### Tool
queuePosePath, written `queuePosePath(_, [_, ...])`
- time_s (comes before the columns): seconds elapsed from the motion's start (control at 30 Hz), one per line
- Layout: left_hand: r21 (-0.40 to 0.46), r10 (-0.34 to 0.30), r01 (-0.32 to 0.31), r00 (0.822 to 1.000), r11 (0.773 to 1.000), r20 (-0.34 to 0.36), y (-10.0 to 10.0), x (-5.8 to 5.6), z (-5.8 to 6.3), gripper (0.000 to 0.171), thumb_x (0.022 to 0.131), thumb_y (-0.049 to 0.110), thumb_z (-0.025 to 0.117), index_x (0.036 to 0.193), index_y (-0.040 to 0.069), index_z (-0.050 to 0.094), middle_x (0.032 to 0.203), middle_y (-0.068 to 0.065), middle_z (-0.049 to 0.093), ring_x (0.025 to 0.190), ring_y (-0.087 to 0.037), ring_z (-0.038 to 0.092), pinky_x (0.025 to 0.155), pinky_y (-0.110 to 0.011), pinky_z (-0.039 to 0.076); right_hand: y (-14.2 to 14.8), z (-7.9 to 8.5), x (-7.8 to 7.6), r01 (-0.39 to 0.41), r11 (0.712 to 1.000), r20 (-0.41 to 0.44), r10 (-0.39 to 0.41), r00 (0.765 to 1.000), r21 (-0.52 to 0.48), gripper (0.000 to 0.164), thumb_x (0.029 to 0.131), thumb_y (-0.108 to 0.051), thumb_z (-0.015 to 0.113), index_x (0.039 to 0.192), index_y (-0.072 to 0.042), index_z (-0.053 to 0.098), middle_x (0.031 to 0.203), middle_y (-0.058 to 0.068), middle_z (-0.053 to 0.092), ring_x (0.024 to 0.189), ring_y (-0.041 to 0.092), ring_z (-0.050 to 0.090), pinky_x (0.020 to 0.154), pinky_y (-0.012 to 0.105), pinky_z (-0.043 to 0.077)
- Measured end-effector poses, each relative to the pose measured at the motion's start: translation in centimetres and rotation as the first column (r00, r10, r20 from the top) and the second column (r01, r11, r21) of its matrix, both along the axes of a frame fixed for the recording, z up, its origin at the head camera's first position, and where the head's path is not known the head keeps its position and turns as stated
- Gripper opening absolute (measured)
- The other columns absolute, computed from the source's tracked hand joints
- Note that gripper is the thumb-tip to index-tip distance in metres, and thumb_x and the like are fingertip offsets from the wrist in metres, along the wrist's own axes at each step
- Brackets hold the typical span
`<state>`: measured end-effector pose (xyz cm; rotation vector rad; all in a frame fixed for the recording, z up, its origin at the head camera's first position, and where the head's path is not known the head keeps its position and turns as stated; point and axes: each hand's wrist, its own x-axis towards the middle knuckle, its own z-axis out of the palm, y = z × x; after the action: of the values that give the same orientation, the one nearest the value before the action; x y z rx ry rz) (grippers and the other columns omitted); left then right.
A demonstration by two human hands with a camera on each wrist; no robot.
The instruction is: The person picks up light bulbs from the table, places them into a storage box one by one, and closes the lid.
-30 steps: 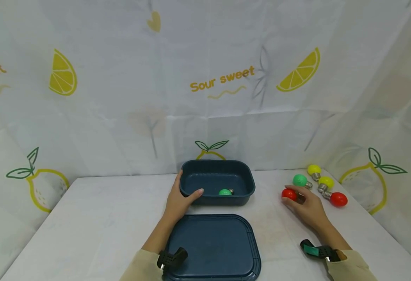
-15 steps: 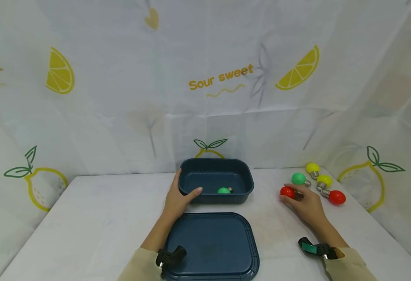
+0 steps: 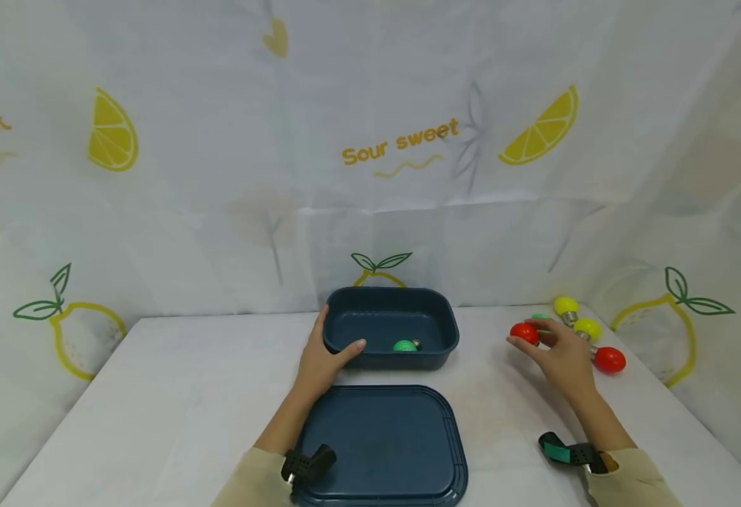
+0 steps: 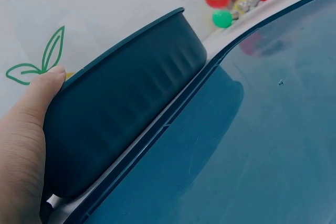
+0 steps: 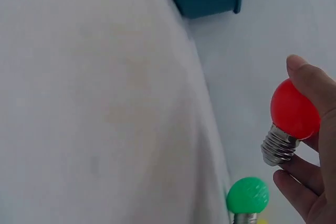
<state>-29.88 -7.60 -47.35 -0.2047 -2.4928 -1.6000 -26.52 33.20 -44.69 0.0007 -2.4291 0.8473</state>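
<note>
The right hand (image 3: 560, 355) pinches a red bulb (image 5: 293, 110) between thumb and fingertips, thumb on the coloured dome, fingers under the metal screw base, and it hangs clear of the white table (image 3: 186, 394). The grip looks sound but narrow; my judgement is that the bulb travels best held by the dome and base together as here, kept level, and carried low, since a round glass-like shape slips easily from a fingertip pinch.

The left hand (image 3: 322, 362) grips the near-left corner of the dark blue box (image 3: 390, 310), thumb curled over the rim, fingers wrapped round the outer wall. That steadies the box, which I judge useful: a light tub would slide if a bulb were dropped in. Setting it down rather than dropping it seems wise, because a green bulb (image 3: 404, 346) already lies inside, at about 5 o'clock on the box floor, and a knock between the two could crack either.

From the red bulb outward: another green bulb (image 5: 248, 196) lies on the table just beyond it at roughly 1 o'clock, two yellow bulbs (image 3: 575, 318) at 2 o'clock, a second red bulb (image 3: 609, 359) at 4 o'clock. The box lid (image 3: 383, 443) lies flat at the box's 6 o'clock, touching or nearly touching it.

The only legible writing is "Sour sweet" (image 3: 400, 143) in yellow on the lemon-printed backdrop; a cut-off "sweet" shows at the far left edge. No brand shows on bulbs, box or lid
</note>
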Motion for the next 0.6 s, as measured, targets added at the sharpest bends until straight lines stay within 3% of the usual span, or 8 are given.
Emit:
queuePosePath(0.07, [-0.002, -0.002, 0.002, 1.0, 1.0, 0.003, 0.0, 0.0, 0.0, 0.104, 0.084, 0.053, 0.077, 0.164, 0.025, 0.016, 0.169, -0.01, 0.025, 0.154, -0.039, 0.028, 0.117, -0.067, 0.03, -0.5, 1.0, 0.0, 0.001, 0.999, -0.029, -0.002, 1.0, -0.035, 0.046, 0.085, -0.03, 0.083, 0.12, -0.004, 0.067, 0.115, 0.022, 0.072, 0.104, 0.046, 0.069, 0.074, 0.015, 0.057])
queuePosePath(0.17, [0.0, -0.003, 0.003, 1.0, 1.0, 0.012, 0.1, 0.1, 0.2, 0.104, 0.084, 0.053, 0.077, 0.164, 0.026, 0.016, 0.169, -0.01, 0.024, 0.154, -0.038, 0.027, 0.118, -0.067, 0.029, -1.6, 2.3, 0.0, 0.009, 0.996, -0.03, -0.011, 0.999, -0.091, 0.047, 0.087, -0.033, 0.081, 0.121, -0.004, 0.066, 0.117, 0.022, 0.07, 0.103, 0.045, 0.07, 0.068, -0.002, 0.041])
queuePosePath(0.37, [-0.006, 0.003, -0.003, 1.0, 1.0, 0.007, -0.3, 0.0, -0.1, 0.104, 0.084, 0.052, 0.077, 0.164, 0.025, 0.015, 0.169, -0.01, 0.023, 0.154, -0.039, 0.026, 0.117, -0.067, 0.029, -4.3, 4.7, -1.0, -0.03, 0.99, -0.034, 0.025, 0.999, -0.139, 0.05, 0.089, -0.037, 0.079, 0.122, -0.002, 0.065, 0.12, 0.021, 0.07, 0.106, 0.038, 0.068, 0.073, -0.003, 0.04])
queuePosePath(0.53, [0.006, -0.006, 0.006, 1.0, 1.0, 0.004, -0.3, 0.0, -0.2, 0.105, 0.084, 0.052, 0.077, 0.164, 0.026, 0.015, 0.169, -0.009, 0.022, 0.155, -0.038, 0.025, 0.118, -0.067, 0.028, -6.6, 7.2, -2.0, -0.09, 0.985, -0.07, 0.08, 0.994, -0.146, 0.048, 0.089, -0.038, 0.079, 0.12, -0.003, 0.067, 0.115, 0.019, 0.071, 0.098, 0.033, 0.067, 0.072, 0.002, 0.043])
queuePosePath(0.6, [0.014, -0.01, 0.01, 1.0, 1.0, 0.008, 0.0, -0.1, -0.2, 0.105, 0.084, 0.052, 0.078, 0.164, 0.026, 0.015, 0.169, -0.009, 0.022, 0.155, -0.038, 0.025, 0.119, -0.066, 0.028, -7.4, 8.2, -2.3, -0.115, 0.982, -0.092, 0.102, 0.99, -0.15, 0.046, 0.088, -0.038, 0.079, 0.118, -0.005, 0.067, 0.113, 0.016, 0.072, 0.095, 0.023, 0.066, 0.072, 0.004, 0.045])
